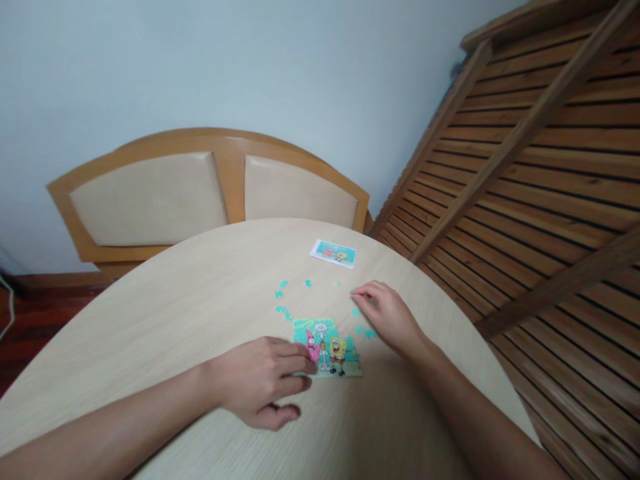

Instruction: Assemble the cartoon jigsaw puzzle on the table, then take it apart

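A partly assembled jigsaw puzzle (325,347) lies on the table, with pink, pale and yellow cartoon figures on a teal ground. Its upper right part has a gap. Over its left edge rests my left hand (270,380), fingers stretched out and thumb apart, hiding that side. Beyond the puzzle, to the right, my right hand (383,307) has thumb and forefinger pinched at a small teal puzzle piece (353,291), mostly covered by the fingertips. Loose teal pieces (369,334) lie close below this hand, and more pieces (283,311) are scattered to the puzzle's upper left.
A printed reference picture (334,254) with similar figures lies farther back on the round wooden table (210,293). Behind the table stands a bench back with cream panels (155,200). A slatted wooden structure (525,167) leans along the right side.
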### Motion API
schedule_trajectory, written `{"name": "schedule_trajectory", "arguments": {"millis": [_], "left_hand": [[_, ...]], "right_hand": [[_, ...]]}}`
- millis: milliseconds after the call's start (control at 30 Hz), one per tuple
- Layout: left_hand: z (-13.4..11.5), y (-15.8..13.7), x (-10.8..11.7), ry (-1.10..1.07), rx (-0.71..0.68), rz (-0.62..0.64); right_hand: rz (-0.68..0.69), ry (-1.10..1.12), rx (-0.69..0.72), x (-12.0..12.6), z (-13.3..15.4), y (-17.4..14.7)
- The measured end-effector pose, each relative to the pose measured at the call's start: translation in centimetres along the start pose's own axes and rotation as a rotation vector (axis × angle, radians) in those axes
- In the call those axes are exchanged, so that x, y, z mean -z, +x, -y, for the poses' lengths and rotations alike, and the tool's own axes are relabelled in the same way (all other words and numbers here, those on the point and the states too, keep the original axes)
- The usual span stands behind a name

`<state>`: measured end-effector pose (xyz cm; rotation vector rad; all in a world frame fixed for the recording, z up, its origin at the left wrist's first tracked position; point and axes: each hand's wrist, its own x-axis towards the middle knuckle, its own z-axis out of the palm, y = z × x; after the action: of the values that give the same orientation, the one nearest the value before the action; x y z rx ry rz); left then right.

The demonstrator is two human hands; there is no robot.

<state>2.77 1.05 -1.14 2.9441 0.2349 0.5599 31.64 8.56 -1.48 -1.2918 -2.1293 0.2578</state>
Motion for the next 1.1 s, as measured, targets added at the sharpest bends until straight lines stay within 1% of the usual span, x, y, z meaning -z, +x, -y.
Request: {"name": "schedule_trajectory", "arguments": {"millis": [67,133,233,367,567,700,867,1100], "left_hand": [[0.0,0.0,0.0,-0.001,0.001,0.007],[0.0,-0.1,0.0,-0.002,0.003,0.015],[0.0,-0.1,0.0,-0.002,0.008,0.016],[0.0,0.0,0.0,0.003,0.005,0.005],[-0.1,0.0,0.0,0.009,0.001,0.006],[-0.1,0.0,0.0,0.013,0.008,0.01],[-0.1,-0.1,0.0,0.017,0.006,0.024],[0.0,-0.1,-0.1,0.008,0.016,0.024]], "right_hand": [[-0.021,-0.055,-0.077,0.6,-0.8,0.0],[0.023,-0.086,-0.117,0.7,-1.3,-0.2],[0.11,-0.109,-0.136,0.4,-1.4,-0.5],[0.167,-0.115,-0.159,-0.1,-1.5,-0.7],[0.212,-0.062,-0.085,-0.4,-1.5,-0.9],[0.23,-0.033,-0.04,-0.6,-0.7,-1.0],[0.248,0.055,0.003,-1.0,0.3,-1.0],[0.305,0.027,0.094,-0.7,1.7,-0.9]]}}
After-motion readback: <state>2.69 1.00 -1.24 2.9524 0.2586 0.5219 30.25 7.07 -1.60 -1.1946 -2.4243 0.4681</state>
